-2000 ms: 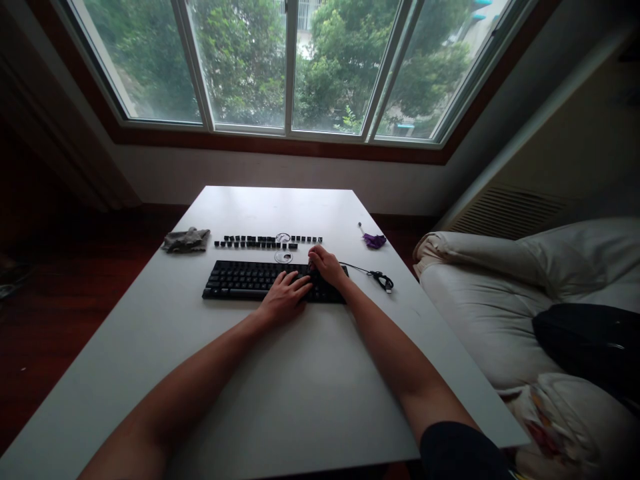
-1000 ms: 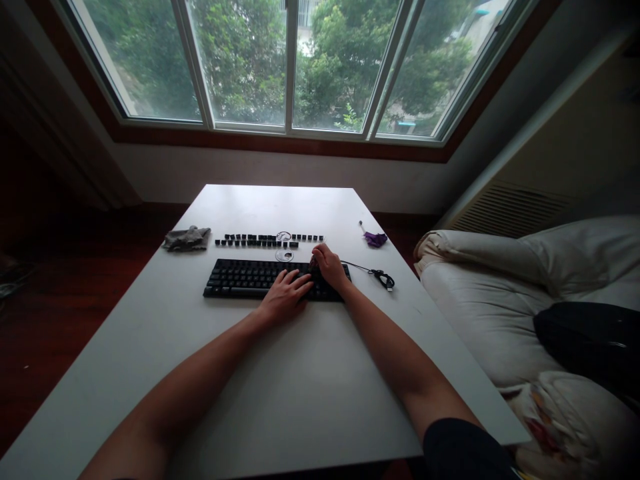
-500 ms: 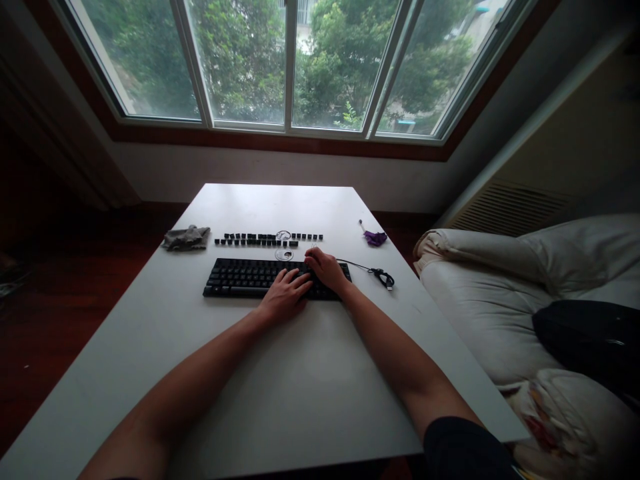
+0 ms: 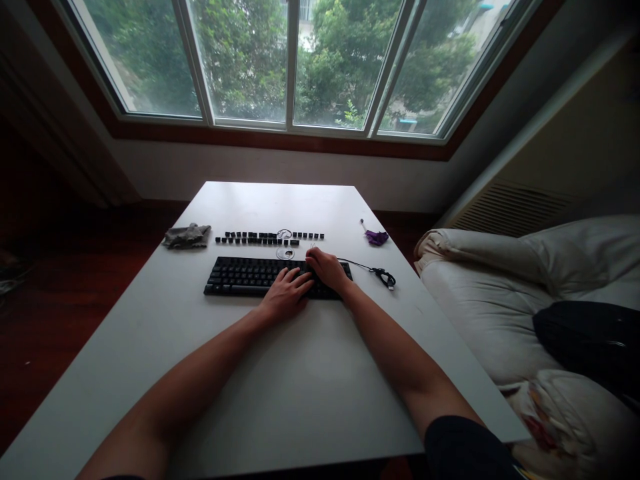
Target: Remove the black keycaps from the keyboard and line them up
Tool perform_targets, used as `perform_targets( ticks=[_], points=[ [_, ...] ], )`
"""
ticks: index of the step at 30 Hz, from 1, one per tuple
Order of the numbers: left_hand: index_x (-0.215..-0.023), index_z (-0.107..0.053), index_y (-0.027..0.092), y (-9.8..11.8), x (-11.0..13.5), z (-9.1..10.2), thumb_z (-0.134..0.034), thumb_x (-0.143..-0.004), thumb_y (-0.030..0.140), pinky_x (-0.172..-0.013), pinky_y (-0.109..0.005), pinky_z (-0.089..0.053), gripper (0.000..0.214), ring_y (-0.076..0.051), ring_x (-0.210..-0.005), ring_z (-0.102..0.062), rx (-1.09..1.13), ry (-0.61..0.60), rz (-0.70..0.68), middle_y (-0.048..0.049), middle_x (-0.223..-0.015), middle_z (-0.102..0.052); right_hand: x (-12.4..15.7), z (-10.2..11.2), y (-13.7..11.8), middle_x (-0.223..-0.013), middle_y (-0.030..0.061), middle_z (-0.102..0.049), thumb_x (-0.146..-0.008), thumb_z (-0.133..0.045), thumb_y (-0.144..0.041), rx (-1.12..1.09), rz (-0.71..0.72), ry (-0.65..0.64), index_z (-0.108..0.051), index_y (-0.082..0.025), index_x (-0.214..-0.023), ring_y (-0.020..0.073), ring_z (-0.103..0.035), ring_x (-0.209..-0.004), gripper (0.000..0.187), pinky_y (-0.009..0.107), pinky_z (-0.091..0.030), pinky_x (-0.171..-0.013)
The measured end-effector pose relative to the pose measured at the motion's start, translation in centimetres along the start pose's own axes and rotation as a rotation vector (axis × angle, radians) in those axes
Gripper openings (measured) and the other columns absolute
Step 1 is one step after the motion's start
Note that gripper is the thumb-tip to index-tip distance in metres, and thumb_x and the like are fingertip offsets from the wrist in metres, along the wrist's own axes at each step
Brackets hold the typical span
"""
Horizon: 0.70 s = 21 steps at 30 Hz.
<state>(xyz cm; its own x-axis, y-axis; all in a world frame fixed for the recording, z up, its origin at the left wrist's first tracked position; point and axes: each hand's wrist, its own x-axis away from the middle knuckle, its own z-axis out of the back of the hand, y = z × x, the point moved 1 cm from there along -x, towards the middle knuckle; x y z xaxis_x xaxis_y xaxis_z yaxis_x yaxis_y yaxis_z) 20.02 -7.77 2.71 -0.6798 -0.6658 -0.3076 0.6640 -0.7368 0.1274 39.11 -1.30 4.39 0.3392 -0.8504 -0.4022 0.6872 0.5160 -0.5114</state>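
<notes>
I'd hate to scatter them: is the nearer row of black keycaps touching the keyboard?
Apart. The head view shows a strip of white tabletop between the keyboard and the nearer keycap row.

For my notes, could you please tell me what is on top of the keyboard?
The left hand and right hand are over the right half of the keyboard; whatever lies beneath them is hidden.

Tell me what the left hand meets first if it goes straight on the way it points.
Probably the right hand, just ahead of the left hand at the keyboard; any height difference between them is unclear here.
</notes>
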Motion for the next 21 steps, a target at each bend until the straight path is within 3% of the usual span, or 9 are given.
perform_targets(
  ticks=[14, 18, 21],
  points=[
    [-0.143, -0.053, 0.026, -0.1, 0.1, 0.1, -0.055, -0.093, 0.035, -0.118, -0.055, -0.028, 0.051, -0.033, -0.142, -0.038, -0.005, 0.006, -0.002, -0.0041, -0.153, -0.049, -0.5, 0.4, 0.9, -0.083, 0.0026, -0.072, -0.101, -0.043, -0.043, -0.111, -0.006, -0.012, -0.060, -0.025, -0.104, 0.0199, -0.067, -0.075, 0.025, 0.028, -0.046, -0.073],
    [-0.143, -0.054, 0.025, -0.1, 0.1, 0.3, -0.054, -0.094, 0.035, -0.118, -0.055, -0.029, 0.050, -0.034, -0.141, -0.039, -0.005, 0.006, -0.004, -0.0035, -0.154, -0.048, -0.7, 0.3, 1.5, -0.077, 0.0017, -0.071, -0.101, -0.038, -0.039, -0.233, -0.067, 0.031, -0.057, -0.023, -0.104, 0.0184, -0.066, -0.070, 0.025, 0.028, -0.048, -0.073],
    [-0.142, -0.054, 0.025, 0.0, 0.1, 0.3, -0.054, -0.094, 0.034, -0.118, -0.054, -0.029, 0.049, -0.033, -0.141, -0.039, -0.001, 0.012, -0.001, -0.0037, -0.154, -0.048, -0.7, 0.2, 1.7, -0.074, 0.0011, -0.069, -0.097, -0.044, -0.036, -0.205, -0.097, 0.052, -0.057, -0.022, -0.104, 0.0187, -0.065, -0.069, 0.021, 0.028, -0.048, -0.072]
  ],
)
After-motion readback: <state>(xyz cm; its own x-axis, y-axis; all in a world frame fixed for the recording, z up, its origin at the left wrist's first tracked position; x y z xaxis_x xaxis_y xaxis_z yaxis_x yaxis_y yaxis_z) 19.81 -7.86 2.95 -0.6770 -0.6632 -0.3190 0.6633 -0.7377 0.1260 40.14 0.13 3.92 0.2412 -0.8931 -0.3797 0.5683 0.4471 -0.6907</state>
